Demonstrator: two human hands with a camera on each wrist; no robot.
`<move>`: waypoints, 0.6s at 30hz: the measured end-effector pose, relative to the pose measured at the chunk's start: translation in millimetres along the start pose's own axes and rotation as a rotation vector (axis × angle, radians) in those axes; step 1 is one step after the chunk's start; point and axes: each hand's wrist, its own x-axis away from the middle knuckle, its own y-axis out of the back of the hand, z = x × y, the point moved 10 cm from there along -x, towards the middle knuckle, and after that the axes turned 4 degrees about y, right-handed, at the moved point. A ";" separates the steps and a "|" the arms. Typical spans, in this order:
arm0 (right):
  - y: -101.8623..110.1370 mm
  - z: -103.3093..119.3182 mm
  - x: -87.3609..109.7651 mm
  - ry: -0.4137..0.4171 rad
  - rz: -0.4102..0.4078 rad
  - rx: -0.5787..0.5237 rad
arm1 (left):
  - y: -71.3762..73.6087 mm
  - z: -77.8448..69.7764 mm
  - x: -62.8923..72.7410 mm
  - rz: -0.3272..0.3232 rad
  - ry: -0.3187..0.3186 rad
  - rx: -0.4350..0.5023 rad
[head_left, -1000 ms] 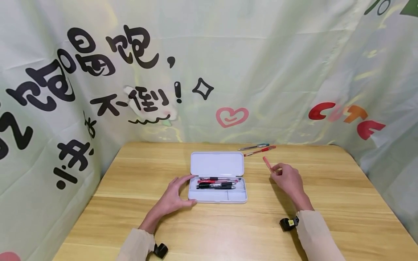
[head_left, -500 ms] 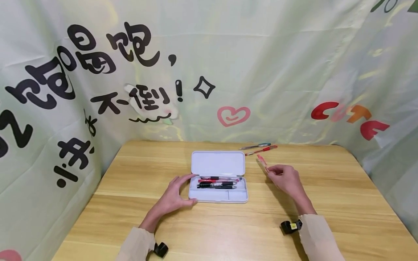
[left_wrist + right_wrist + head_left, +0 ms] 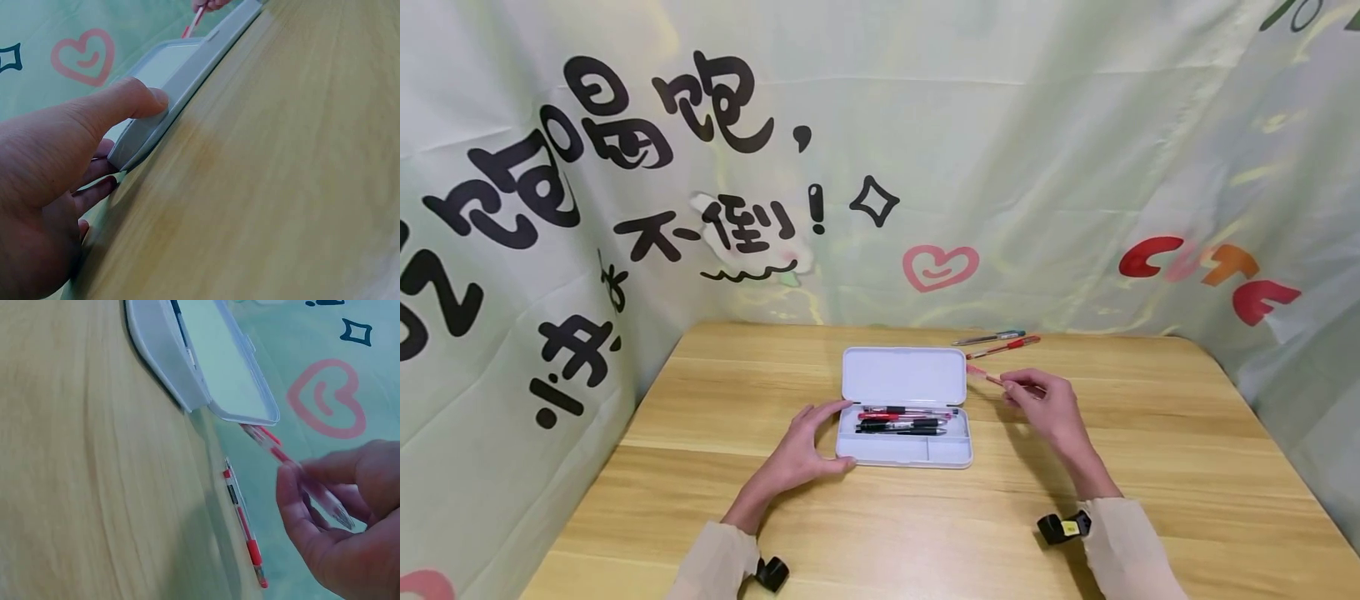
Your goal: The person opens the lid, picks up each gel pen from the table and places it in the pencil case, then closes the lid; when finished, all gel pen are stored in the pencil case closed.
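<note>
A pale white pencil case (image 3: pixel 904 377) lies with its lid folded back on the table. Several black and red pens (image 3: pixel 898 427) lie in its long rear compartment. My left hand (image 3: pixel 800 450) grips the case at its left end; in the left wrist view the thumb presses on the front wall (image 3: pixel 140 134) while the fingers reach round the end. To the right of the case, my right hand (image 3: pixel 1048 408) pinches a clear pen with a pink-red end (image 3: pixel 325 500) between thumb and fingertips. That pen points left, toward the lid's right edge.
Behind the right hand, a teal-ended pen (image 3: pixel 988 337) and a red pen (image 3: pixel 1003 347) lie near the table's back edge. A printed curtain (image 3: pixel 1045 167) hangs behind the wooden table (image 3: pixel 925 533). The case's front half has two smaller compartments.
The right hand has turned the pen from pointing away to pointing left, bringing its end close to the case lid. The left hand keeps its hold on the case.
</note>
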 end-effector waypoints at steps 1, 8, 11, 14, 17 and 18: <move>3.1 -0.1 0.4 -0.007 -0.024 -0.013 | -0.2 -0.2 -0.2 0.001 -0.001 -0.001; 11.9 8.9 2.0 0.025 -0.137 -0.165 | -0.3 -1.3 -0.2 0.002 -0.003 -0.002; 9.9 14.9 1.9 0.071 -0.167 -0.192 | -0.3 -1.3 -0.2 0.003 -0.003 -0.004; -0.1 19.7 2.7 0.091 -0.143 -0.209 | 0.0 -1.9 -0.1 0.005 -0.004 0.002; -17.3 22.9 4.4 0.097 -0.079 -0.176 | 0.2 -2.4 0.0 0.005 -0.004 0.006; -23.0 23.4 5.1 0.099 -0.062 -0.155 | 0.1 -2.6 0.0 0.006 -0.006 0.006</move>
